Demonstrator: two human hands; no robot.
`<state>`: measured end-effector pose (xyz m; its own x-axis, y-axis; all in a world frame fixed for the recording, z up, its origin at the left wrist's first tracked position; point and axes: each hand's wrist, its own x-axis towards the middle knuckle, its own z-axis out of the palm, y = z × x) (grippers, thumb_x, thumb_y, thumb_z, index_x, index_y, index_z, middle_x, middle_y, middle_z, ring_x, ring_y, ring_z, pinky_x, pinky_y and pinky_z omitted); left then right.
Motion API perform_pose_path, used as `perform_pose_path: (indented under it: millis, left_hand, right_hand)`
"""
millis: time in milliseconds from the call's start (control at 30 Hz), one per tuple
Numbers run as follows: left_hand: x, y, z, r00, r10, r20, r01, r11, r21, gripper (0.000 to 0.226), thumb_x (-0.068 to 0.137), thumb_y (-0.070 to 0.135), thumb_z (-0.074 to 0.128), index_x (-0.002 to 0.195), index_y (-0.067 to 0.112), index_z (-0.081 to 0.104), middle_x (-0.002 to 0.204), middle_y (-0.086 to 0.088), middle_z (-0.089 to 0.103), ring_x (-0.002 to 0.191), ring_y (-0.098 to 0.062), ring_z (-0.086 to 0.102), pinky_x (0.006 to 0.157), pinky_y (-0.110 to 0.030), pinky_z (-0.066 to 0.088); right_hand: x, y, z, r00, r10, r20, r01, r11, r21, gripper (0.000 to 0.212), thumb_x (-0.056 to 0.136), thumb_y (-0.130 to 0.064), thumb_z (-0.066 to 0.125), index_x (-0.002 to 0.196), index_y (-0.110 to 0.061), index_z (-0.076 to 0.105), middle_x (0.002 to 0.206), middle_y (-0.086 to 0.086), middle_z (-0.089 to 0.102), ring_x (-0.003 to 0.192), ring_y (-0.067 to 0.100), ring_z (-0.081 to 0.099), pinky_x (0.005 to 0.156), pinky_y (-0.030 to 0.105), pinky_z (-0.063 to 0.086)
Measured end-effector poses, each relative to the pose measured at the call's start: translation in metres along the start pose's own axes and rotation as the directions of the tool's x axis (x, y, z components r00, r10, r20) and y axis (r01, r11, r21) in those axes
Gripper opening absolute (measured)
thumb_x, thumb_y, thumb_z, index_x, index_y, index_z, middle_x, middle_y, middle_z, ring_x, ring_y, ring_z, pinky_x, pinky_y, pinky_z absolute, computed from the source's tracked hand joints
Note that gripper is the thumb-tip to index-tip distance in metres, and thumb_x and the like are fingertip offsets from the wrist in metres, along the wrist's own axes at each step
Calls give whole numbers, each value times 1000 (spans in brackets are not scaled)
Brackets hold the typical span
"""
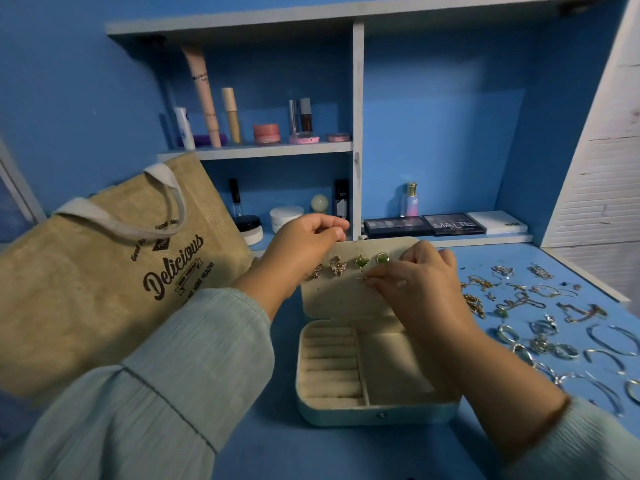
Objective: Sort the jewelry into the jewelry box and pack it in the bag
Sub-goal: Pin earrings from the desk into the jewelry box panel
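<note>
Box: jewelry box (377, 403) sitting open on blue desk (346, 452), approx centre, lid (346, 292) standing up behind tray.
Tray: ring rolls on L side, plain compartment on R, both looking bare.
Lid: 4 earrings pinned along top row: two gold butterfly studs (336, 266), two green studs (372, 260).
L hand: left hand (304, 244) gripping lid's top L edge, fingers curling over it, steadying lid.
R hand: right hand (420, 282) pinching a small gold piece (363, 278) btwn thumb & fingertips, pressing it against lid just below green studs; can't tell what piece it is.
Loose jewelry: pile of chains, hoops, rings (554, 323) lying spread on desk, R of box.
Bag: jute tote bag (104, 282) w/ "Delicious" print leaning L of box, behind L sleeve.
Shelf: cosmetics (266, 133) standing on shelf behind; palettes (446, 225) lying below.
</note>
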<state>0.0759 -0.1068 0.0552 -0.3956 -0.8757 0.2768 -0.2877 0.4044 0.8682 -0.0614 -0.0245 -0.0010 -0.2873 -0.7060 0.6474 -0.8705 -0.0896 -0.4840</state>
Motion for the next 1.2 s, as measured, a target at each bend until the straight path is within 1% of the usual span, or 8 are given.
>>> perform_pose_path:
  millis: [67, 200, 433, 633, 867, 1000, 1100, 1200]
  left_hand:
    - [-1, 0, 0, 1000, 0, 1, 0, 1000, -8, 22, 93, 19, 54, 84, 38, 61, 86, 15, 66, 83, -17, 58, 68, -21, 44]
    - [-2, -1, 1, 1000, 0, 6, 1, 999, -36, 21, 93, 19, 53, 85, 37, 62, 87, 15, 66, 92, -6, 60, 72, -18, 44]
    - [-5, -3, 2, 1000, -8, 1, 8, 998, -63, 21, 93, 18, 54, 84, 36, 63, 87, 14, 66, 94, -6, 60, 82, -23, 45]
    - [-8, 0, 2, 1000, -3, 2, 3, 998, -67, 21, 93, 18, 53, 84, 35, 62, 86, 14, 66, 90, -4, 59, 77, -20, 45]
    - [-13, 3, 1, 1000, -4, -1, 4, 998, -64, 20, 93, 18, 54, 85, 34, 63, 85, 14, 67, 87, -3, 60, 74, -19, 46]
    - [-15, 4, 0, 1000, -11, 6, 11, 997, -70, 20, 93, 17, 53, 86, 32, 64, 85, 13, 66, 86, -5, 60, 76, -21, 47]
    - [-17, 5, 0, 1000, -12, 12, 13, 998, -66, 19, 93, 17, 54, 86, 32, 64, 85, 12, 66, 86, -6, 60, 79, -23, 48]
    - [-20, 6, -1, 1000, -9, 15, 9, 998, -57, 20, 93, 17, 54, 86, 33, 64, 85, 13, 66, 89, -7, 60, 81, -24, 47]
  right_hand:
    - [0, 0, 3, 1000, 6, -24, -7, 1000, -10, 12, 74, -32, 74, 86, -31, 76, 82, -2, 41, 86, 21, 31, 75, 34, 37]
    - [-1, -1, 6, 997, -2, -73, 1, 1000, -21, 11, 71, -34, 76, 82, -33, 76, 80, -2, 40, 83, 21, 30, 71, 36, 38]
    - [-2, -7, 3, 998, 54, -9, -55, 998, -43, 15, 76, -40, 70, 90, -34, 75, 86, -4, 38, 88, 16, 24, 78, 35, 34]
    - [-4, -8, 1, 997, 79, 21, -77, 993, -85, 17, 79, -42, 66, 93, -36, 74, 89, -5, 36, 89, 16, 22, 80, 34, 32]
    - [-5, -10, 6, 994, 20, -112, -28, 997, -67, 12, 73, -32, 76, 83, -26, 76, 83, -4, 42, 87, 26, 37, 71, 35, 36]
    - [-6, -8, 9, 978, -42, -202, 18, 993, -118, 13, 65, -28, 82, 71, -20, 75, 77, 3, 53, 78, 33, 46, 62, 33, 37]
    - [-6, -9, 8, 969, -45, -242, -2, 982, -191, 25, 58, -29, 86, 61, -15, 66, 73, 4, 54, 71, 32, 48, 57, 31, 34]
    - [-6, -13, 5, 969, 11, -246, -67, 973, -223, 37, 59, -35, 84, 70, -13, 56, 81, 6, 52, 78, 31, 45, 63, 31, 29]
